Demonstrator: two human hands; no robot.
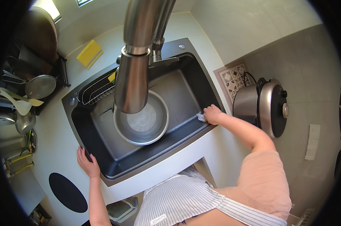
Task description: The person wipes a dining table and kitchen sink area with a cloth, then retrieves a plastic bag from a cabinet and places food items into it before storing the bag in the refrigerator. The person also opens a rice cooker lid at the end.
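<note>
My right hand (213, 114) is closed around a pale cloth (201, 117) at the right front inner wall of the dark sink (187, 99). My left hand (88, 163) rests at the sink's left front rim, fingers spread, holding nothing. In the basin stands a round metal bowl (159, 127), its inside smooth. Above it hangs the brushed-metal faucet head (132, 84), which hides part of the bowl's far side. A wire rack (99, 94) hangs along the basin's left back wall and has a yellow item (111, 77) in it.
A folded yellow cloth (90, 53) lies behind the sink. To the left are a dark rack (65, 72) with pans, utensils in a metal pot (25, 123) and a black oval mat (68, 192). An electric pressure cooker (261, 107) stands at the right by a patterned mat (232, 77).
</note>
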